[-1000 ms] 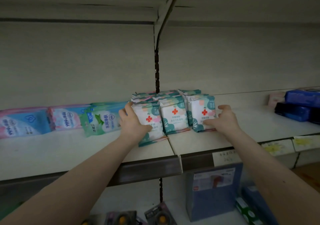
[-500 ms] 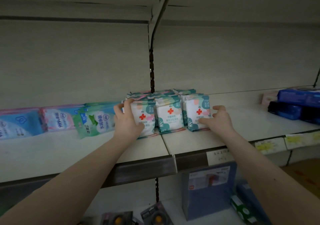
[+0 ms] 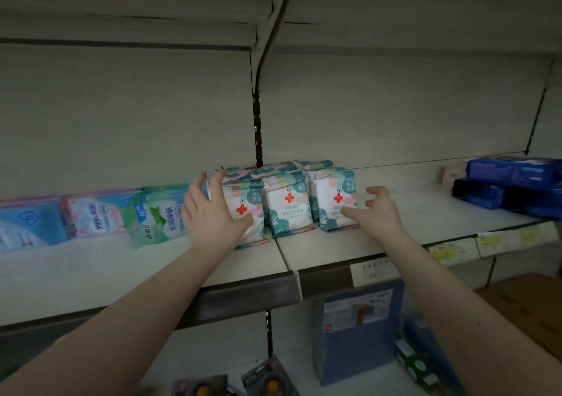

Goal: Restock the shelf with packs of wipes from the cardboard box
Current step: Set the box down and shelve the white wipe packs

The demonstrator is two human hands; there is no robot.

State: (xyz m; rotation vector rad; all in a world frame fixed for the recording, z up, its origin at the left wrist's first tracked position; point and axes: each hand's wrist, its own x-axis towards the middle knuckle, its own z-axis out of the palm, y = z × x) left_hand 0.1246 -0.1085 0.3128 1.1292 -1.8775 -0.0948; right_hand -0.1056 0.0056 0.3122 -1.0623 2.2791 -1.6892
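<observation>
- The bare white shelf board lies open between the row of white-and-teal soft packs with red crosses and the dark blue wrapped packs at far right, leaving wide room there.
- The left side is tight: a green-and-white soft pack stands near the row, and the left hand fills that gap.
- A bare strip of board runs in front of the pink and blue flat packs.
- There is tall clearance above every pack, under the grey upper shelf.

Three upright rows of teal-and-white red-cross wipe packs side by side on the shelf
</observation>
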